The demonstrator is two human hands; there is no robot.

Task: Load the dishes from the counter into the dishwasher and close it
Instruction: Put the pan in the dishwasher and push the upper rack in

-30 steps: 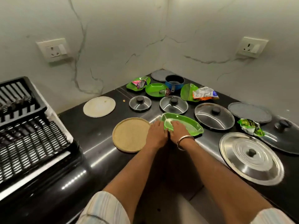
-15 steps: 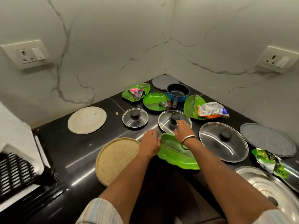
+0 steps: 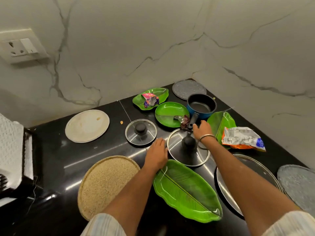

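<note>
On the round green plate [image 3: 168, 113] lie crumpled wrappers [image 3: 181, 119]

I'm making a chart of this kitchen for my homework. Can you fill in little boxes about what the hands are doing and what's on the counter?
left hand: left hand lies flat on the black stone counter, fingers straight, holding nothing
right hand: right hand reaches at the black handle of the small blue saucepan; grip not clear
nearest dish: long green leaf-shaped plate, empty
between the hands: glass lid with black knob
rubbish: crumpled silver and orange snack wrapper on another green leaf plate
</note>
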